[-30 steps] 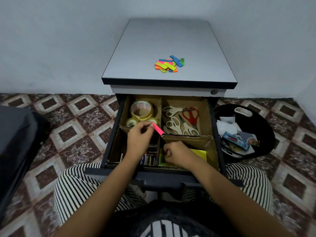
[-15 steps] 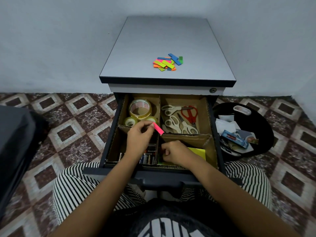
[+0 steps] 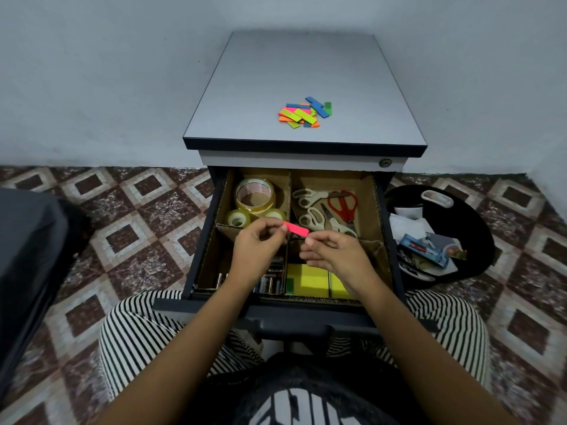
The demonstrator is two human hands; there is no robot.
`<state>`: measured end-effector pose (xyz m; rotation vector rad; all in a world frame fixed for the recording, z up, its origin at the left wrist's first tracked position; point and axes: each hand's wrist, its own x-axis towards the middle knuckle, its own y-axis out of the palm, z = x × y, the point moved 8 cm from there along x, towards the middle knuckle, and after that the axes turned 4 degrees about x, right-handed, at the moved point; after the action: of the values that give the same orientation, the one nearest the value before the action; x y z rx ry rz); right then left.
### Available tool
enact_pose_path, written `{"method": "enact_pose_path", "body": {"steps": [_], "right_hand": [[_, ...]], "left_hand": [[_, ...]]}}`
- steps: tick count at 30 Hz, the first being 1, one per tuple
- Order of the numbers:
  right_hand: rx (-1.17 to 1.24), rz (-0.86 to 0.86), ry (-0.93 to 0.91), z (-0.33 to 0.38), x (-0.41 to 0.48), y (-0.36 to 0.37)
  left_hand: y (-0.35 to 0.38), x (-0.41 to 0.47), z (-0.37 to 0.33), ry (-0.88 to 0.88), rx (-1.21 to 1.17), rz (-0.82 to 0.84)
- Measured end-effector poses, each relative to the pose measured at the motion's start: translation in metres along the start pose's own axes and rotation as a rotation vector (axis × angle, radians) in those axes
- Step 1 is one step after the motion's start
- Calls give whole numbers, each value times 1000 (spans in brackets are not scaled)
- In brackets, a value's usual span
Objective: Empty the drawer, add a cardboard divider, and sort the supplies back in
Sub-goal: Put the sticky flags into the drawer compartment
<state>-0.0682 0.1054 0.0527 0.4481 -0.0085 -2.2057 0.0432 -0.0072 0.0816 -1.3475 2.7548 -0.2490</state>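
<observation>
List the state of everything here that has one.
drawer, pulled open, cardboard divider fitted.
pink strip, held over the drawer, pinched by left hand.
right hand, fingers curled at the strip's other end; grip unclear.
tape rolls, lying in back left compartment.
scissors, closed, back right compartment.
batteries, lying in front left compartment.
coloured strips, loose pile on cabinet top.

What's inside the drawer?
A cardboard divider makes four sections: tape rolls back left, scissors back right, batteries front left, yellow notes front right. The left hand, pinching a pink strip, and the right hand hide parts of the front sections.
</observation>
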Motion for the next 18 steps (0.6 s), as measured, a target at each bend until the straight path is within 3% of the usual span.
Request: {"method": "enact_pose_path", "body": {"steps": [13, 18], "right_hand": [[91, -87, -120, 11, 1, -9], [-163, -44, -189, 19, -4, -11]], "left_hand": [[4, 0, -3, 58, 36, 77], [-30, 14, -19, 169, 364, -76]]}}
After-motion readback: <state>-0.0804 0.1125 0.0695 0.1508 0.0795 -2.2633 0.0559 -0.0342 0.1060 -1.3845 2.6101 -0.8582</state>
